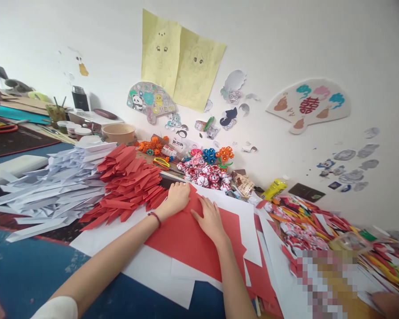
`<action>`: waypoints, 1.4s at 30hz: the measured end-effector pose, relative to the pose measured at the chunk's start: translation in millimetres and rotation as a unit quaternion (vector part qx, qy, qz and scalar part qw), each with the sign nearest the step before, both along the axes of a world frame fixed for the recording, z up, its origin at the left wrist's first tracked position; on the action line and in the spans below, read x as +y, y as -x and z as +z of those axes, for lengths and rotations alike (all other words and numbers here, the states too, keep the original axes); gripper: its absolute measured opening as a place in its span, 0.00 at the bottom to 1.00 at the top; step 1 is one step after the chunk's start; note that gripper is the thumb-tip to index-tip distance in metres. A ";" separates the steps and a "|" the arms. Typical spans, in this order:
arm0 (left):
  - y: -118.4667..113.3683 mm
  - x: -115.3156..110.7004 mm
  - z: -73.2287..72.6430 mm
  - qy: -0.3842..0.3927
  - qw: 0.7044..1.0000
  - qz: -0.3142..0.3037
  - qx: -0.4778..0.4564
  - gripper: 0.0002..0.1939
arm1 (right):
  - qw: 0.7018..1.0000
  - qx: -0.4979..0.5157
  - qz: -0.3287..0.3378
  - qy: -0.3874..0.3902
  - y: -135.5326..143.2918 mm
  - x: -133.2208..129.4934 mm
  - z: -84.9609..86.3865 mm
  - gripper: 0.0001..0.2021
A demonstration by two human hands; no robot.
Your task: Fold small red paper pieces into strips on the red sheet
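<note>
A large sheet of red paper [182, 237] lies in front of me over white sheets [159, 270]. My left hand [178, 198], with a dark red bracelet at the wrist, is closed at the sheet's far left edge, its fingers curled down on the paper. Beside it, my right hand [211, 220] rests on the red surface with its fingers apart. Folded red paper pieces [126, 181] are heaped just left of my left hand. Further left spreads a bigger heap of folded white paper pieces [66, 184].
Red-and-white paper balls [208, 175] and paper flowers [224, 154] sit against the wall. A bowl [119, 132], jars and a dark tumbler [80, 98] stand back left. Colourful paper scraps [306, 221] crowd the right side. Parts of other people's hands show at both edges.
</note>
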State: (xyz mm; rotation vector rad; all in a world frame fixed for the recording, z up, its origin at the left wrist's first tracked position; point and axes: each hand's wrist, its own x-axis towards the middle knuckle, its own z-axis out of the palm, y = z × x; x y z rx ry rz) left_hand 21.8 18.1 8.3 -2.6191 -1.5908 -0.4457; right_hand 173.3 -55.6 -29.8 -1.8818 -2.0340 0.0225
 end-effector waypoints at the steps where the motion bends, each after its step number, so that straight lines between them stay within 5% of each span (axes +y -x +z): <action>1: 0.0 1.2 -0.3 0.006 1.000 0.003 -0.011 0.21 | 1.000 0.000 0.000 0.003 0.2 -0.1 -0.2 0.30; 11: 6.6 19.2 -12.4 0.098 0.989 0.049 -0.103 0.30 | 1.000 0.020 0.008 0.014 -3.2 3.2 -5.7 0.29; 19: 6.9 11.3 -12.4 -0.009 0.993 0.004 -0.121 0.30 | 0.999 0.023 0.005 0.022 -3.0 1.2 -4.1 0.30; 23: 5.2 9.7 -17.4 0.037 0.989 -0.026 -0.141 0.32 | 1.000 0.020 0.002 0.022 -3.6 1.3 -4.5 0.29; 34: 11.9 1.4 -18.7 0.079 0.992 0.039 -0.084 0.35 | 0.999 0.027 0.004 0.023 -4.5 -0.6 -3.9 0.28; 42: 9.8 8.9 -15.9 0.156 0.973 0.013 -0.170 0.35 | 1.000 0.022 0.005 0.022 -3.8 -0.8 -2.3 0.28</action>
